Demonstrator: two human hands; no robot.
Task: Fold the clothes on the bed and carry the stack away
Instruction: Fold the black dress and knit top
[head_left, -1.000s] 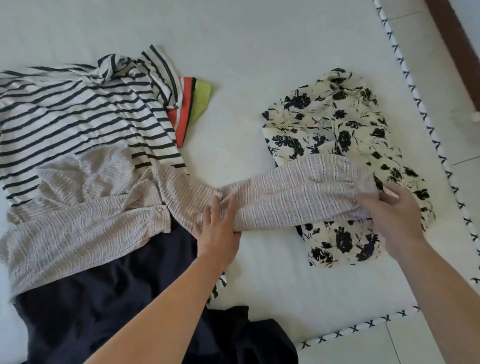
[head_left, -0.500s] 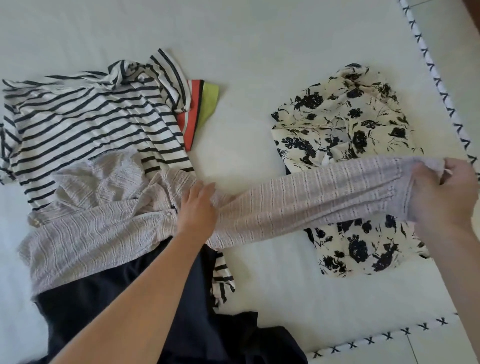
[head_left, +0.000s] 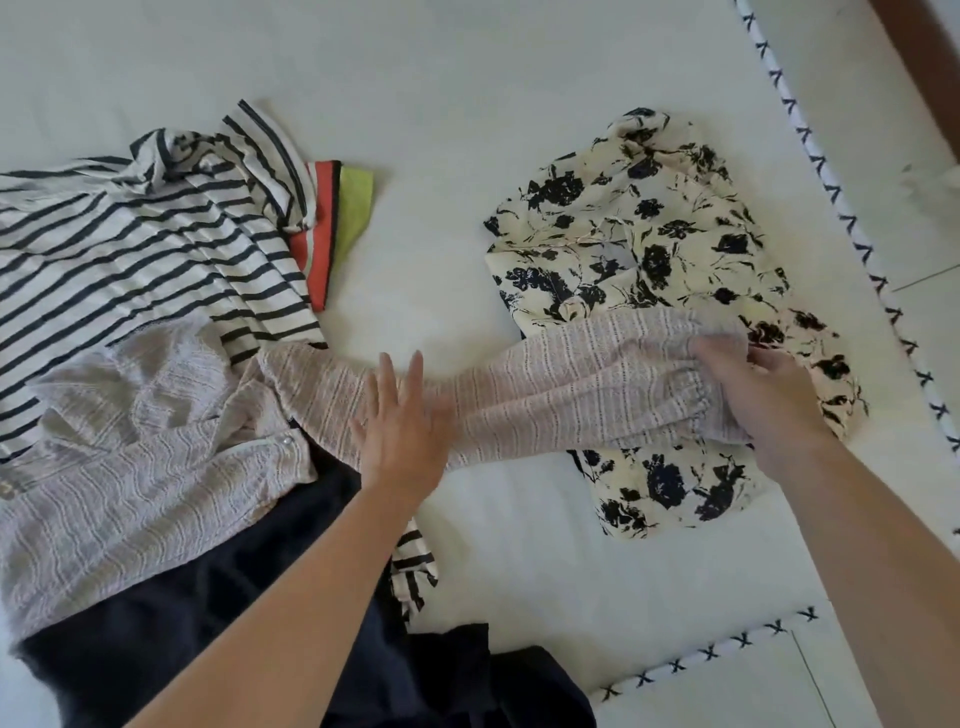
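White bedding with cross-stitched piping (head_left: 810, 156) carries 4 garments in the head view. Left hand (head_left: 402, 426) presses flat, fingers spread, on the pinkish knit top's sleeve (head_left: 561, 395), gripping nothing. Right hand (head_left: 763, 400) pinches the sleeve's cuff over the folded floral blouse (head_left: 649, 234). Striped shirt (head_left: 130, 244) and dark garment (head_left: 218, 597) lie at left.

Single head-worn view, looking steeply down and close onto the bed (head_left: 467, 78) from its near edge
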